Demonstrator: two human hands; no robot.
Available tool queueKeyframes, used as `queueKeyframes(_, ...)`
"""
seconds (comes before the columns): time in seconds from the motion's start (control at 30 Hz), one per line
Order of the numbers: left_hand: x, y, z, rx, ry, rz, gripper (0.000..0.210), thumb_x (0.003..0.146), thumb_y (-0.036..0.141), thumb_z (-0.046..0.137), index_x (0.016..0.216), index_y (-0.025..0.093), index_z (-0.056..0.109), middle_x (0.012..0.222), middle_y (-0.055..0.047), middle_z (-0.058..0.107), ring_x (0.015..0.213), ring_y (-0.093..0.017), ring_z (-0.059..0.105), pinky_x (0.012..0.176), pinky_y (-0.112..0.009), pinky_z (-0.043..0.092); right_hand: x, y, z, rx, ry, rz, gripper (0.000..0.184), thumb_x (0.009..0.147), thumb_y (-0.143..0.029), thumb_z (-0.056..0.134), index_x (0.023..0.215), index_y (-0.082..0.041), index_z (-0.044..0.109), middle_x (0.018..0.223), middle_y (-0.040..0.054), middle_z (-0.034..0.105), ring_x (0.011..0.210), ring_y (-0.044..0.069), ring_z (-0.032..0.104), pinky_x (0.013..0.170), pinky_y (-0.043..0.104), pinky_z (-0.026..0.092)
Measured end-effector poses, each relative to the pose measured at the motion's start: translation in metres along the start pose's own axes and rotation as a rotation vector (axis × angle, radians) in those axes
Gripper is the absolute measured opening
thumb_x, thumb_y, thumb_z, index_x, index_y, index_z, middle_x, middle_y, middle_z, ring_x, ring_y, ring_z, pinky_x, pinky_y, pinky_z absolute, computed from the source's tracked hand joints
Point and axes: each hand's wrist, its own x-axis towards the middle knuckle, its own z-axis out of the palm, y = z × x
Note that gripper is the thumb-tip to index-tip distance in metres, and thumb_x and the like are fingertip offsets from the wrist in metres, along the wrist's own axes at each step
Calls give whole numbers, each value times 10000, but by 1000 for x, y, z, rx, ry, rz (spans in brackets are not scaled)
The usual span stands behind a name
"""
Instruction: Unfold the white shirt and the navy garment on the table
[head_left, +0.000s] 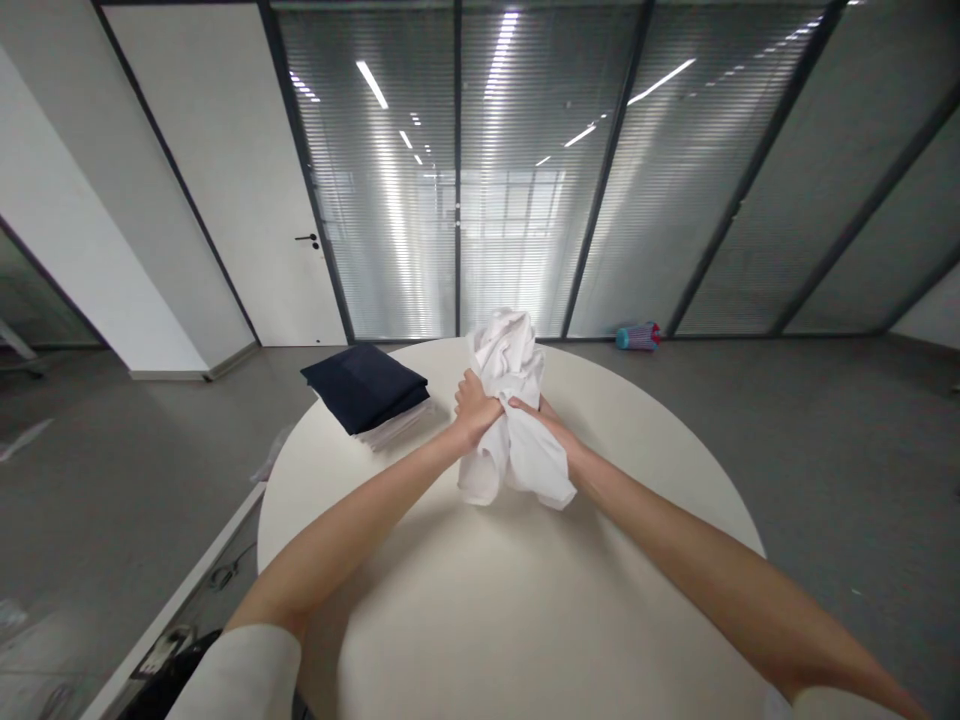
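Note:
A bunched white cloth (517, 440) is gathered between both of my hands above the far half of the round table. My left hand (475, 408) is closed around its left side, fingers curled. On the other side my right hand (544, 418) grips the same cloth, its thumb across the front and most of its fingers hidden behind the fabric. Loose folds hang below my hands, and a crumpled bulge stands up above them. Whether the cloth is a garment I cannot tell. Left of my hands lies a stack of folded fabric, dark navy (365, 386) on top with white layers (394, 424) beneath.
The round white table (510, 610) fills the lower middle. Beyond it are a glass partition with blinds (517, 230) and a white door (232, 180). A blue and pink packet (637, 337) lies on the floor by the glass. Cables (225, 575) lie on the floor at left.

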Motion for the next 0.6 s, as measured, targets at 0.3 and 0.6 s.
queueKeyframes(0.3,15,-13,-112,-402,-446,312,818,766,382,801,1492,246,449,1448,-167,546,1239,-308,613,1035,-473,507,76,-38,13,-170,60,-149,710,504,-351,887,1141,-156,642,1121,109,732,1014,299,681,879,419,551)
queueKeyframes(0.6,-14,-67,-182,-514,245,312,378,780,415,764,1067,173,716,879,-63,738,729,-171,700,661,-292,592,169,-38,-6,-1332,258,-209,799,869,-262,630,1585,-285,274,1431,208,503,1278,369,518,1063,560,333)
